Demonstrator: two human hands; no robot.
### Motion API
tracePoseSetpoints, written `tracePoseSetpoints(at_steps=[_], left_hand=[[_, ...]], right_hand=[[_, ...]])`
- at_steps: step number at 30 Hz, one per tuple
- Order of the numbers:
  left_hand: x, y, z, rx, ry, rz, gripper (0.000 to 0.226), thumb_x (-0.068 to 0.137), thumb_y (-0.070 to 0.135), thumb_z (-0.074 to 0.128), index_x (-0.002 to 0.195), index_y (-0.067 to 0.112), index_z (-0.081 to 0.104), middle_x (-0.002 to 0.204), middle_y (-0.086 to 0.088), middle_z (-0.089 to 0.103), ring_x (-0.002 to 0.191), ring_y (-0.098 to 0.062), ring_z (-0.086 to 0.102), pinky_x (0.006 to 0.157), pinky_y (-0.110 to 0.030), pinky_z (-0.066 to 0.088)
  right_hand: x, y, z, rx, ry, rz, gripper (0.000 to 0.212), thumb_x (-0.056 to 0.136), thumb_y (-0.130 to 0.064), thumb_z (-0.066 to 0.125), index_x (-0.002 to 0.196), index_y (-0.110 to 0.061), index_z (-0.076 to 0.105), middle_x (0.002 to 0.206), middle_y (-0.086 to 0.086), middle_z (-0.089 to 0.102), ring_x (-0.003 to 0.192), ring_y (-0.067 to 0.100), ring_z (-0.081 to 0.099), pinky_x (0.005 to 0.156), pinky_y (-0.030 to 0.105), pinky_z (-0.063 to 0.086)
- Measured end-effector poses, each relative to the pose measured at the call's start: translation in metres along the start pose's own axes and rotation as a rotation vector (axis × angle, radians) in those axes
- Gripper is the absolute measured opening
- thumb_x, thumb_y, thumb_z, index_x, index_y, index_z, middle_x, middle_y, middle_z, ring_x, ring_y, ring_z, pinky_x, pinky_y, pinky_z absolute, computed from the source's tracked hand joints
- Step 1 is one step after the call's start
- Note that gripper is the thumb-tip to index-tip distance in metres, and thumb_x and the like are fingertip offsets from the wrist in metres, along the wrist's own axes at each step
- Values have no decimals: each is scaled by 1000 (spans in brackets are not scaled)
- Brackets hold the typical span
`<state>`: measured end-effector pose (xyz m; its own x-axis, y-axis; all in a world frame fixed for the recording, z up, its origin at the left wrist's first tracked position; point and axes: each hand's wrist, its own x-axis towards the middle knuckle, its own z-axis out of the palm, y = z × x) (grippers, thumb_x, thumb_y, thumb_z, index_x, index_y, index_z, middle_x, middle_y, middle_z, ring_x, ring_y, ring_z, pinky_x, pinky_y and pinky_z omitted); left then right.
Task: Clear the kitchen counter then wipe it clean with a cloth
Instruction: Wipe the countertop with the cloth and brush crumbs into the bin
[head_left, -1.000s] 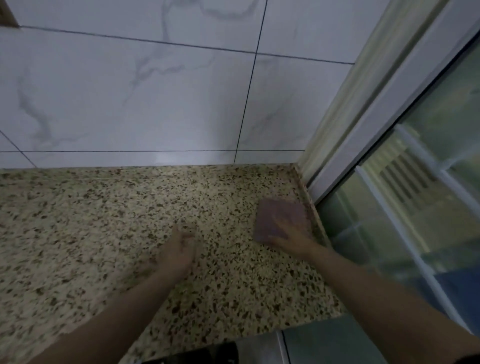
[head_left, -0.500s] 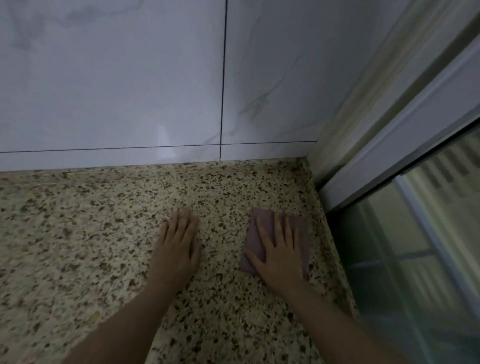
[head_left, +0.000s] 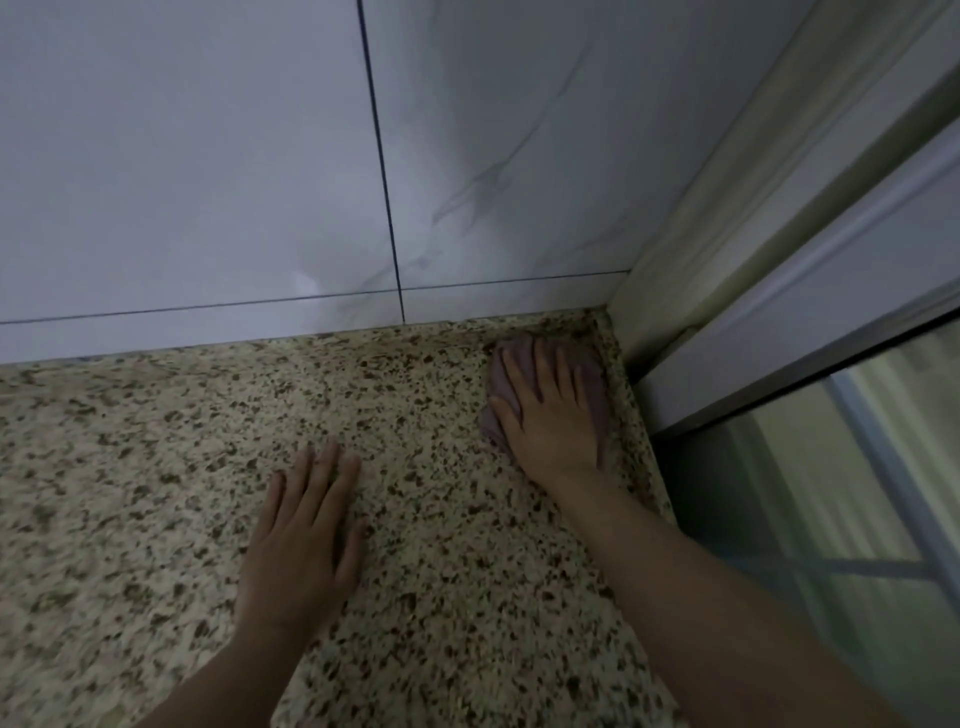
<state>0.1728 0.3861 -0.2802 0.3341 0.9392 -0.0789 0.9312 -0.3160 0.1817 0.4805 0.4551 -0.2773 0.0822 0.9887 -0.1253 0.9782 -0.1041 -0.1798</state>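
Cloth (head_left: 592, 387) lies in the worktop's (head_left: 156, 467) far right corner under the flat, open-fingered right hand (head_left: 550, 410); keep even pressure into the corner while the open left hand (head_left: 306, 525) braces.

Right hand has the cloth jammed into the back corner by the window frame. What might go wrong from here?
1. The cloth is flat under the right hand, so it may skim past the seam where the counter meets the wall and window frame, leaving dirt there.
2. The left hand rests bare on the counter and may smear it.
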Motion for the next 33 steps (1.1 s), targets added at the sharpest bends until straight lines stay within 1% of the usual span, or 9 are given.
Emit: tracePoseSetpoints(at_steps=[3,7,10,14,17,23,25,27,33], left_hand=[[-2,0,-2,2,-13,0,64,99,46,21,159,23,13,167,1,6,155,-21,1,124,-48,11],[-2,4,-5,-6,-18,-8,64,99,43,22,158,20,15,167,-1,7,155,-22,1,123,-49,12],[-2,5,-6,-30,-17,-4,63,99,41,23,158,20,15,167,-1,7,155,-22,0,123,-49,12],[-1,5,-5,-14,-16,-3,63,101,40,23,159,23,9,167,0,4,154,-21,-2,124,-49,10],[-1,4,-5,-13,-20,-8,62,102,40,23,159,23,8,167,0,3,154,-19,-5,124,-48,9],[-3,3,-2,-3,-23,-24,61,102,42,21,159,25,6,167,1,1,154,-16,-9,125,-47,7],[-5,3,-2,7,-27,-21,62,101,42,20,159,26,4,167,1,0,154,-17,-9,125,-47,7],[-5,2,-2,-2,-25,-18,62,102,43,18,159,26,4,167,1,0,154,-18,-9,125,-47,7],[-5,2,-1,-25,-1,-22,61,102,43,19,159,25,7,167,0,2,154,-17,-7,125,-46,6]], right_hand=[[-28,-7,5,-5,25,-30,59,104,-48,20,157,-33,-1,166,7,-3,153,29,2,124,44,2],[-80,-9,19,-31,18,-43,57,103,-51,19,156,-39,1,166,7,0,153,30,1,124,45,7],[-60,1,12,-49,-7,-53,58,102,-57,14,155,-44,-5,166,6,-2,153,32,0,124,48,6],[-3,21,-1,-110,-4,-91,63,98,-64,16,155,-43,-1,166,8,2,151,36,8,123,50,9],[5,27,-5,-107,-10,-132,56,103,-52,20,156,-41,7,166,8,5,151,34,10,123,46,6],[-128,7,14,-14,-14,-193,51,106,-44,19,156,-41,6,166,10,-3,153,33,-2,124,44,2],[-186,-18,25,-38,-47,-170,55,106,-45,24,157,-36,6,166,11,-8,152,34,-7,124,46,-1],[-220,-40,32,-10,-56,-91,53,106,-47,19,157,-37,7,166,6,-7,153,30,-8,124,44,-1],[-172,-12,11,216,-87,-89,46,107,-45,8,152,-46,-3,166,-6,2,153,18,-8,124,43,3]])
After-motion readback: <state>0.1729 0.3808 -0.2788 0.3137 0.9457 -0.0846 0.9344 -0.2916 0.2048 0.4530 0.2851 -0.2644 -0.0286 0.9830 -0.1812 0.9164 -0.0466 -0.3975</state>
